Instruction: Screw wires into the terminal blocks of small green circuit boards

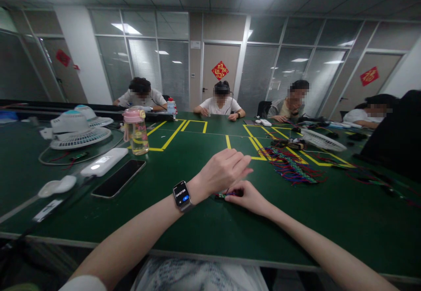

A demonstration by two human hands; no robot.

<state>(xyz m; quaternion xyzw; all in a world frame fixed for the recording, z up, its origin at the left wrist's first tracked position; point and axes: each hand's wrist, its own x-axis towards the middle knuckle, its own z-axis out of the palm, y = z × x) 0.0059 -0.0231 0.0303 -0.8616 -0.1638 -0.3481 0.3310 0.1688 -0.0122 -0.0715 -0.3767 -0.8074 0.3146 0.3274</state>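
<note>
My right hand (pixel 248 199) rests low over the green tabletop (pixel 210 234), its thumb and fingers pinched on a small green circuit board (pixel 221 196) with thin dark wires. Just above and to the left is my left hand (pixel 225 171), its back to me and its fingers bent together. Whatever those fingertips may hold is hidden from this side. A smartwatch (pixel 182 194) with a lit screen is on my left wrist. To the right lies a row of similar green boards (pixel 292 163) with red and blue wires.
At left are a phone (pixel 119 179), a white power bank (pixel 104 161), a pink-lidded bottle (pixel 136 133) and white fans (pixel 80 133). Yellow tape (pixel 173 136) marks the table. Another fan (pixel 322 139) lies at right, near a black screen (pixel 394 133). Several people sit opposite.
</note>
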